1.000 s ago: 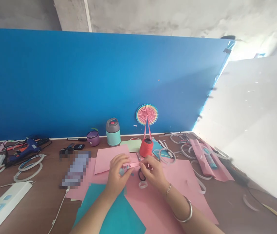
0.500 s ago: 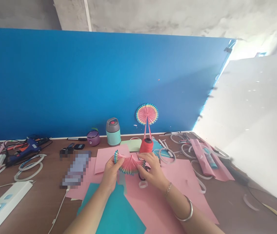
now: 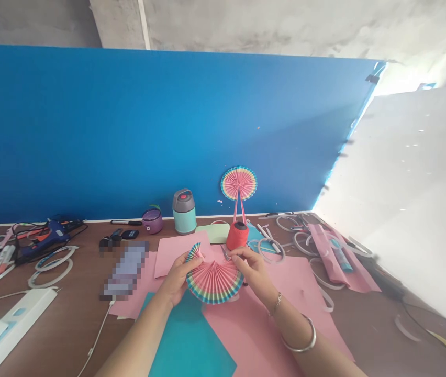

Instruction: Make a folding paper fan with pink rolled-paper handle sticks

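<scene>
A pleated paper fan (image 3: 215, 281), pink with a yellow, green and blue striped rim, is partly spread between my hands. My left hand (image 3: 178, 277) is closed on its left end, where the folds curl upward. At the right end, my right hand (image 3: 252, 269) pinches the fan's edge with thumb and fingers. Grey metal blades (image 3: 225, 253), seemingly of scissors, show beside my right fingertips; most of that tool is hidden behind the fan and hand. Beneath lie a teal sheet (image 3: 187, 340) and pink paper (image 3: 286, 309).
Behind my hands stands a red thread spool (image 3: 237, 236), with a finished round fan (image 3: 239, 183) rising behind it. A teal flask (image 3: 184, 212) and purple cup (image 3: 152, 221) are near the blue partition. At left are a phone (image 3: 126, 269), glue gun (image 3: 52, 235) and power strip (image 3: 14, 332).
The fan has opened wider, its folds now fanning downward in a broad half circle. My right hand has shifted slightly right along with the fan's right end.
</scene>
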A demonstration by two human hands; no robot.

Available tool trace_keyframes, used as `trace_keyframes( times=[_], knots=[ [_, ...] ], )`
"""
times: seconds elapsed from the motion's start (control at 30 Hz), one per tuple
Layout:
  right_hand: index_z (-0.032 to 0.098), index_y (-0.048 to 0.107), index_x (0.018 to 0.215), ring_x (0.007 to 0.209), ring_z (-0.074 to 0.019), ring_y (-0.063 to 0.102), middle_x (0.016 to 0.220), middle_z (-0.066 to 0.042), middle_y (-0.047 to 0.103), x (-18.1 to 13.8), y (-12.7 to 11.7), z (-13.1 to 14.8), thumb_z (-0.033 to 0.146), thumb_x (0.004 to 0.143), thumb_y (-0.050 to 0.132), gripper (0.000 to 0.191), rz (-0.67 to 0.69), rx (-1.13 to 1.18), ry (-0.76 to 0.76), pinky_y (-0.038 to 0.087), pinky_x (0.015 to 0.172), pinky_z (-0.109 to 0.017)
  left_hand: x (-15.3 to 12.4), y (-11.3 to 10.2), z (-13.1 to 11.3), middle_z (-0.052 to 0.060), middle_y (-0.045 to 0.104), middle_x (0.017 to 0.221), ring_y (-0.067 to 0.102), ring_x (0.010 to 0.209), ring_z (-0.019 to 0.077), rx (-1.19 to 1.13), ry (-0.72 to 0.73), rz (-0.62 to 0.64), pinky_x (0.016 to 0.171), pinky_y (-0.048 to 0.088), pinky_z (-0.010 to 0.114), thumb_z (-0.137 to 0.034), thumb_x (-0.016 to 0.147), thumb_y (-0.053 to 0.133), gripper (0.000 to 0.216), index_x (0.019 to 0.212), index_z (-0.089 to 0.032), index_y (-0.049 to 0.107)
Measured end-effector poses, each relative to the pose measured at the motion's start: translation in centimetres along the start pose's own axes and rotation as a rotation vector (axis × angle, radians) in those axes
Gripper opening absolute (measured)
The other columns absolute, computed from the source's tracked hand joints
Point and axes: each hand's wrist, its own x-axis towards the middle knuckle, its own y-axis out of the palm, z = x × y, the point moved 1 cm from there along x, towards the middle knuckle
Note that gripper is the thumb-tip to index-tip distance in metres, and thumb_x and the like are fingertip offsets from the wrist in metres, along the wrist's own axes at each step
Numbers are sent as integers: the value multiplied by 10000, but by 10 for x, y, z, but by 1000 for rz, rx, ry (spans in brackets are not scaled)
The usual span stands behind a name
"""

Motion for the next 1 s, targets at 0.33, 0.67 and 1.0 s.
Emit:
trace_keyframes(
  times=[0.33,0.67,1.0],
  knots=[
    [174,668,803,587,-107,506,732,-7,612,5,-8,0,304,738,618,154,285,275,190,375,501,-218,4,-9,0,73,708,889,670,810,222,-73,-37,40,735,481,321,-299,681,748,336,970,-165,643],
    [158,638,855,478,-88,542,666,11,600,0,4,1,270,752,559,171,391,250,278,388,454,-202,8,-4,0,36,691,864,651,774,172,-113,175,-132,746,483,293,-326,666,763,376,972,-163,618],
    [163,645,907,611,-121,594,731,-17,680,1,5,-8,104,668,538,268,399,3,99,439,549,-226,10,-7,1,37,702,838,653,715,173,-60,195,-212,683,487,284,-389,620,785,437,958,-163,626]
  ],
)
